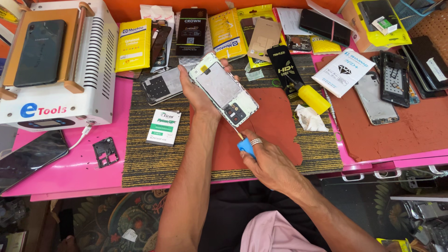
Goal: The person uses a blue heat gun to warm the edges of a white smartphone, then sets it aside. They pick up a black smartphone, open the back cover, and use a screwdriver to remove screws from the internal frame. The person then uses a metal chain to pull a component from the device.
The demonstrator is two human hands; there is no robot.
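My left hand (196, 93) holds up an opened phone body (224, 91), its pale inner frame and camera module facing me, tilted over a red mat (280, 121). My right hand (266, 156), with a ring on one finger, grips a blue-handled screwdriver (245, 146). The thin tip of the tool points up at the lower corner of the phone, near the camera module. Both hands are above the striped mat (149, 154) at the front middle of the pink table (74, 172).
A white heating machine (88, 60) with a dark phone on top stands at the left. A phone back panel (161, 85), a small white box (164, 127), a yellow glue tube (313, 99), crumpled tissue (310, 119), phone frames (375, 98) and several packets lie around.
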